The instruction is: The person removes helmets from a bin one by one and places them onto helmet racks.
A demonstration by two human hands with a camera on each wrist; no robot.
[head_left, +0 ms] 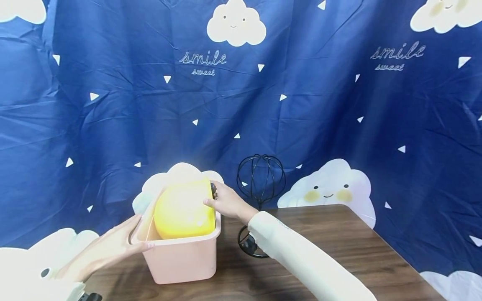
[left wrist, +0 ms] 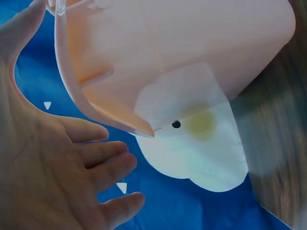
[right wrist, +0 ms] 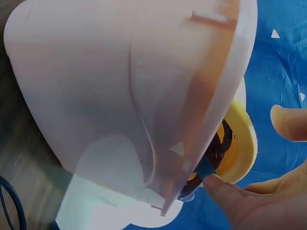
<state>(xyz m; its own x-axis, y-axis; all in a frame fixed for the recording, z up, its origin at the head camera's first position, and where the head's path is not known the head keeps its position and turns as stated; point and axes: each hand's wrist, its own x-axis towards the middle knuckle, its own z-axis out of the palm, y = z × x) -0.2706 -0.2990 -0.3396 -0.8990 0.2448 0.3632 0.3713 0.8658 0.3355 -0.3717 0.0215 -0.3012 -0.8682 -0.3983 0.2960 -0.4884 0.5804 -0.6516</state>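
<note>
A yellow helmet [head_left: 184, 211] sits in a pale pink plastic bin [head_left: 184, 261], its domed shell rising above the rim. From the right, my right hand [head_left: 230, 203] grips the helmet's edge, thumb on the yellow shell and the other fingers round on its open side. Dark straps [right wrist: 221, 143] show inside the helmet in the right wrist view, with a fingertip against a blue piece [right wrist: 205, 167]. At the bin's left corner, my left hand [head_left: 116, 244] has its thumb on the front rim. The left wrist view shows that hand's fingers [left wrist: 108, 167] straight and spread beside the bin.
Right of the bin, a black wire stand [head_left: 261, 179] with a cage-like top and a round base stands on the brown wooden table [head_left: 324, 238]. Behind the table hangs a blue cloth [head_left: 320, 104] printed with clouds and triangles.
</note>
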